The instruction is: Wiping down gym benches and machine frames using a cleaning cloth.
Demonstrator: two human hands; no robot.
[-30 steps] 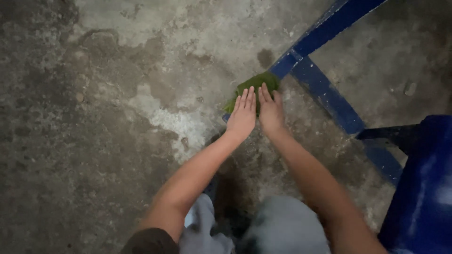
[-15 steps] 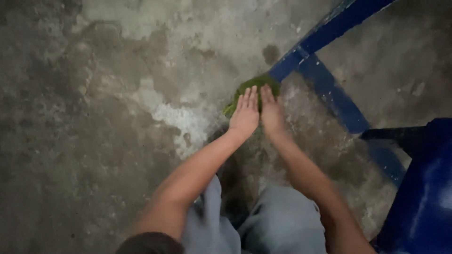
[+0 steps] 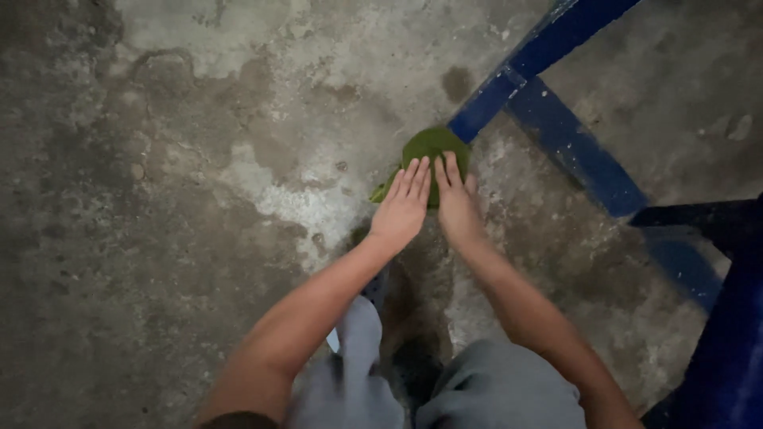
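Note:
A green cloth (image 3: pixel 429 148) lies bunched on the concrete floor beside a blue metal frame (image 3: pixel 556 135). My left hand (image 3: pixel 401 205) and my right hand (image 3: pixel 456 200) rest side by side, palms down, with flat fingers pressing on the near part of the cloth. Both arms reach forward over my grey-trousered knees (image 3: pixel 485 389). Most of the cloth's near half is hidden under my fingers.
The stained, patchy concrete floor (image 3: pixel 199 199) stretches left and up. Blue frame bars run diagonally at upper right, meeting at a joint (image 3: pixel 497 87) just beyond the cloth. A large blue object (image 3: pixel 723 349) stands at the right edge.
Both hands have stayed flat on the green cloth, shifting slightly. More of the cloth shows beyond the fingertips now. The view has tilted a little.

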